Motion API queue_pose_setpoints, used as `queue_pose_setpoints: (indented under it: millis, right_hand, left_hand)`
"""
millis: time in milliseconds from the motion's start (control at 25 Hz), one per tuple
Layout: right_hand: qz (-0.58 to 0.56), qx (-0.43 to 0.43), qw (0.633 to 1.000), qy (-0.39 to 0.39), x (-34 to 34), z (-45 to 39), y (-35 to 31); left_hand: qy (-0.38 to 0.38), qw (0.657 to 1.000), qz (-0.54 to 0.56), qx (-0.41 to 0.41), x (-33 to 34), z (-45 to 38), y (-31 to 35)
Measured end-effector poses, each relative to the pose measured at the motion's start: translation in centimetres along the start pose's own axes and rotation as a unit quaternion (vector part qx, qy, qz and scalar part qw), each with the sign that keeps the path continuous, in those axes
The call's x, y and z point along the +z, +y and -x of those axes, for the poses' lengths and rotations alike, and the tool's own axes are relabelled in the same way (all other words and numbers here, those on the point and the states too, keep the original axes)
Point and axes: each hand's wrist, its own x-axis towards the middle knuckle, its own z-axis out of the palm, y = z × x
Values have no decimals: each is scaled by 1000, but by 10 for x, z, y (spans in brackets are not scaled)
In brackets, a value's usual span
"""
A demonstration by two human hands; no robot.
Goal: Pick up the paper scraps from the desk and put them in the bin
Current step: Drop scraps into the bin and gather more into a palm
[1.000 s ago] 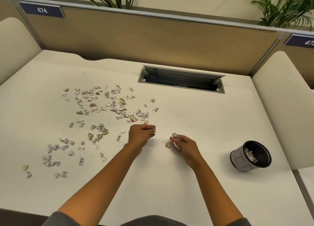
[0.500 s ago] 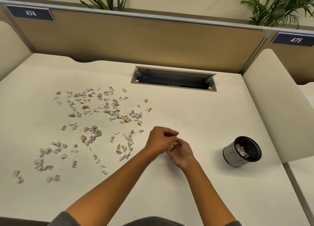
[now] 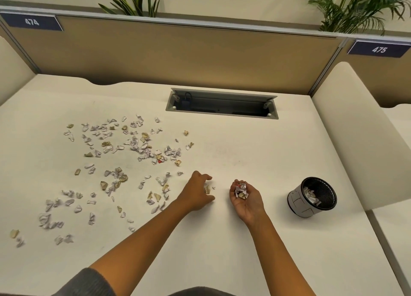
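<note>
Cream desk point(image 3: 255, 240), scattered scraps point(image 3: 124, 162), cable tray point(image 3: 221, 104), bin point(image 3: 311, 198) rightward

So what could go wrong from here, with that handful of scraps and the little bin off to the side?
The right hand cups a loose pile of paper scraps palm up, so some may spill on the way to the bin. The bin is small and tilted, and a careless drop might miss its mouth or knock it. The left hand reaches for a scrap close by; piling on more could overfill the palm.
</note>
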Motion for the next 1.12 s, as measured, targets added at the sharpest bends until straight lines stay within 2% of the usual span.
queue_pose_setpoints:
  millis: [400,800,960,1120]
  right_hand:
    - [-22,-18,1000,11,-14,4,-8]
    - [-30,-12,999,13,-19,6,-9]
    - [-28,-12,999,16,-17,7,-9]
    - [-28,-15,999,17,-19,9,-10]
  left_hand:
    - [35,997,-65,31,19,-20,21]
    - [27,994,-104,-29,22,-25,35]
    - [22,998,-60,-27,24,-21,33]
    - [37,992,83,-83,12,-14,21]
